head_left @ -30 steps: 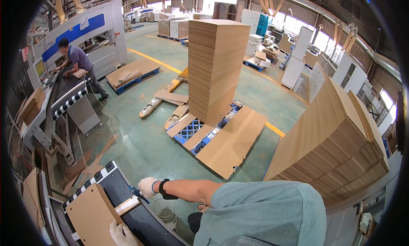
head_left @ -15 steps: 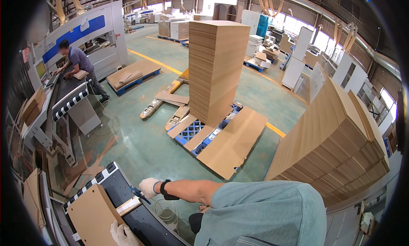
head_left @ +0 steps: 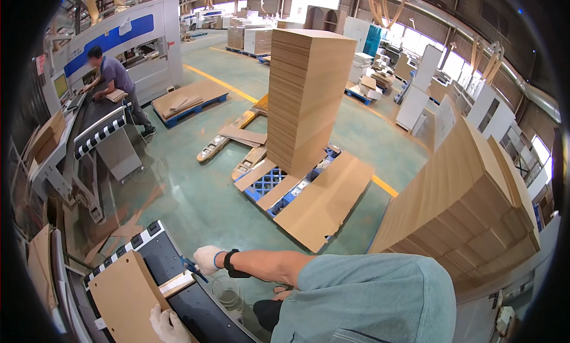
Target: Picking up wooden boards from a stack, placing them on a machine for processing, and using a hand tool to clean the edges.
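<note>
My right hand (head_left: 208,260), in a white glove with a black band at the wrist, is closed round a blue air blow gun (head_left: 191,267). The gun's dark nozzle end points down over the machine bed (head_left: 189,306). Below it, my gloved left hand (head_left: 168,324) lies on the near edge of a brown board stack (head_left: 122,295), fingers apart. The thick stack rests on the dark bed beside a pale strip of wood (head_left: 177,283). Thin hose coils (head_left: 228,295) hang beside the bed.
Tall board stacks stand on a blue pallet (head_left: 261,186) ahead and at the right (head_left: 451,206). A yellow pallet jack (head_left: 225,142) sits under the middle one. Another person (head_left: 116,82) works at a machine (head_left: 145,40) at the far left.
The whole view has shifted slightly. Both hands keep nearly the same places, the right on the blow gun and the left on the board stack.
</note>
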The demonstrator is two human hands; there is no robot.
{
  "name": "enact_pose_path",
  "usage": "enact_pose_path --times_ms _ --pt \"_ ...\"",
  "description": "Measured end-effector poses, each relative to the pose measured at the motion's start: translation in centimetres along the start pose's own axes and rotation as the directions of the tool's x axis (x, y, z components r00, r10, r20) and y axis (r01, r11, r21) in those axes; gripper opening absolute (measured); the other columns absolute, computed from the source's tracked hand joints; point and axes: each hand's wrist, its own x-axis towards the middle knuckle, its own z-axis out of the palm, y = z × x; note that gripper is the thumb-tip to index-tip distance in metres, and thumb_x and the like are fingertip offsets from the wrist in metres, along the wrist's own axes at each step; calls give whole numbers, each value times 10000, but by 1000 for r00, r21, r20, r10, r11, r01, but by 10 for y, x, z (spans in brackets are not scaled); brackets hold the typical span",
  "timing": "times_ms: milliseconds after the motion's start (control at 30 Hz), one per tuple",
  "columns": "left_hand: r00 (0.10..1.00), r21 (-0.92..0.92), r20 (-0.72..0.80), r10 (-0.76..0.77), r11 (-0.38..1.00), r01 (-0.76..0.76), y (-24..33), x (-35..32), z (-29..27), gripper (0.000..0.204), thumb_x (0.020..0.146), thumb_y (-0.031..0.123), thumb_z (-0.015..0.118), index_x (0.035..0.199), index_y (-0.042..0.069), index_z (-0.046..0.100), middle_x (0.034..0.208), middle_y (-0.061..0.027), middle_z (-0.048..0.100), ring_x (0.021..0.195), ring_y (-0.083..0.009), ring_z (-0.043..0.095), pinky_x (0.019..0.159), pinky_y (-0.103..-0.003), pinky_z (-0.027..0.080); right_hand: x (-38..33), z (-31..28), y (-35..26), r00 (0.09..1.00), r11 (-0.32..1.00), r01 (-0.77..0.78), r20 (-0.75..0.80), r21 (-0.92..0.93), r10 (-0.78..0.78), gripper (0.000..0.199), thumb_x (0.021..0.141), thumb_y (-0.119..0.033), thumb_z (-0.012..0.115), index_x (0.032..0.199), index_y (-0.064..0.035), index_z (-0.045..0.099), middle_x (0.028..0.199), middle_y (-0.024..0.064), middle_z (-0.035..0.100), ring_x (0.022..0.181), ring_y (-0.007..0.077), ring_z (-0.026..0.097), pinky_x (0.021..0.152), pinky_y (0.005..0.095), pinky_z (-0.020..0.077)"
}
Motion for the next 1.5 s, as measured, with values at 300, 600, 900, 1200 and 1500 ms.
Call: enact_pose_path --times_ms 300,600,900,1200,1500 --pt "999 17 -29 38 999 -37 9 0 -7 186 952 160 726 1033 4 787 1308 -233 711 1232 -421 638 1103 -496 485 0 6 1 1000 999 26 9 -26 -26 195 807 -203 711 859 -40 805 876 241 764 871 433 755 755 503 607" --pt "1000 -11 -10 -4 1000 4 13 1 -7 176 960 151 720 1038 9 789 1328 -231 703 1243 -411 634 1114 -482 479 0 0 -1 1000 1000 5 7 14 -6 209 830 -232 726 853 -40 805 869 239 763 868 428 756 753 505 609" --pt "1000 32 -1 20 999 -20 16 3 -10 179 969 164 719 1040 16 790 1323 -228 702 1246 -406 633 1110 -475 481 -2 -1 -4 1000 1000 20 -1 -6 -20 218 823 -243 735 847 -39 808 872 232 768 877 417 761 766 496 610" --pt "999 11 2 37 999 -37 4 -4 -3 229 983 222 725 1065 22 798 1367 -248 683 1262 -405 630 1125 -485 470 -18 2 -4 981 993 -30 -189 111 51 208 854 -215 721 966 -43 753 924 196 767 948 409 748 831 507 588" --pt "995 -26 21 -94 995 94 -7 -2 9 122 975 61 687 1036 -41 714 1448 -247 631 1373 -386 575 1187 -452 421 -169 112 144 973 971 -194 154 141 173 447 776 -218 672 1187 -54 732 1043 269 742 1027 461 709 894 525 571"
